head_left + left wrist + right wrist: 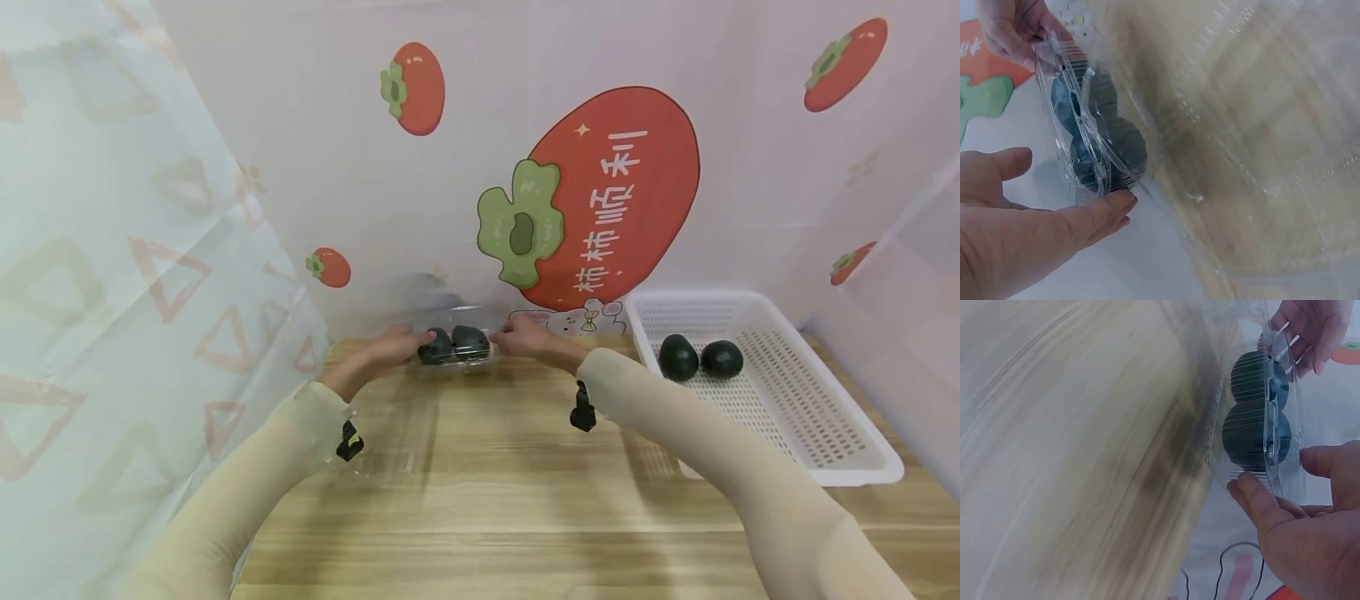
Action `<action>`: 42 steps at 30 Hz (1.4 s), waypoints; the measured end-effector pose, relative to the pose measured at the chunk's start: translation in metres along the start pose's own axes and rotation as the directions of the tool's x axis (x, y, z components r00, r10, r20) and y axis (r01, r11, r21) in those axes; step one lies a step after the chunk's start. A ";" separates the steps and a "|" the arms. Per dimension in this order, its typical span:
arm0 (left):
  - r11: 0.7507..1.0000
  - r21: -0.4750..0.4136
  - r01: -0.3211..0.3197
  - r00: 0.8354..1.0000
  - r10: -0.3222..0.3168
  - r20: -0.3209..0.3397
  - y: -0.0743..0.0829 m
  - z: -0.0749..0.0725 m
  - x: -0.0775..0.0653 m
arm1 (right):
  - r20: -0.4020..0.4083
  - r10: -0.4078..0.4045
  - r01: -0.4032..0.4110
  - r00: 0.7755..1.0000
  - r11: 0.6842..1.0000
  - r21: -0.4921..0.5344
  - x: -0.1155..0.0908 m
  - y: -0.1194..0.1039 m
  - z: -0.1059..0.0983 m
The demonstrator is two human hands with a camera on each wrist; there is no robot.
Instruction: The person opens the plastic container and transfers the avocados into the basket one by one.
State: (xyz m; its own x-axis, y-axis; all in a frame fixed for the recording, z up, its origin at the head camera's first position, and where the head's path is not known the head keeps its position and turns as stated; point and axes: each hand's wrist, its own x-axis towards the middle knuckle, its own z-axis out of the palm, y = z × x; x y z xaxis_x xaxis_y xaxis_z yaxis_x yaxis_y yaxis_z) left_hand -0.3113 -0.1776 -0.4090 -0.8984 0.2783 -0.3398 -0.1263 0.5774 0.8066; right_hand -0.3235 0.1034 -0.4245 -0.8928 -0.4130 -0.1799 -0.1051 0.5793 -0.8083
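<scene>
A clear plastic clamshell box with two dark green avocados inside stands near the table's back edge, one hand at each end. At its left end is my left hand; in the left wrist view its straight fingers touch the box end and the thumb stands apart. My right hand holds the other end. In the right wrist view its fingers lie under that end, with the thumb at the box's edge. Whether the lid is fully closed cannot be told.
A white perforated basket with two more avocados stands on the right. Another clear plastic container lies on the wooden table at the left. Printed sheets rise behind and at both sides.
</scene>
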 end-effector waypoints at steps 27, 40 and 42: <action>0.992 -0.112 -0.057 0.960 0.085 0.266 0.039 0.060 -0.024 | 0.033 0.066 -0.062 0.997 0.994 -0.093 -0.073 0.028 -0.035; 0.987 -0.152 0.055 0.953 -0.006 0.304 0.043 0.092 -0.038 | 0.098 0.189 -0.183 0.977 0.981 -0.072 -0.105 0.039 -0.030; 0.986 -0.150 0.070 0.951 -0.020 0.309 0.043 0.096 -0.038 | 0.093 0.191 -0.188 0.977 0.981 -0.044 -0.108 0.042 -0.029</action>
State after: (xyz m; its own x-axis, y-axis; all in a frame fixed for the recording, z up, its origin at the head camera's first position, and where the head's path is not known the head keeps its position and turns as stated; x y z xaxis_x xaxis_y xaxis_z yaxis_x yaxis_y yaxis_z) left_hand -0.2417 -0.0898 -0.4081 -0.7215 0.4901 -0.4891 -0.2506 0.4737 0.8443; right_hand -0.2440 0.1922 -0.4228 -0.8515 -0.3583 -0.3828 0.0453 0.6770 -0.7345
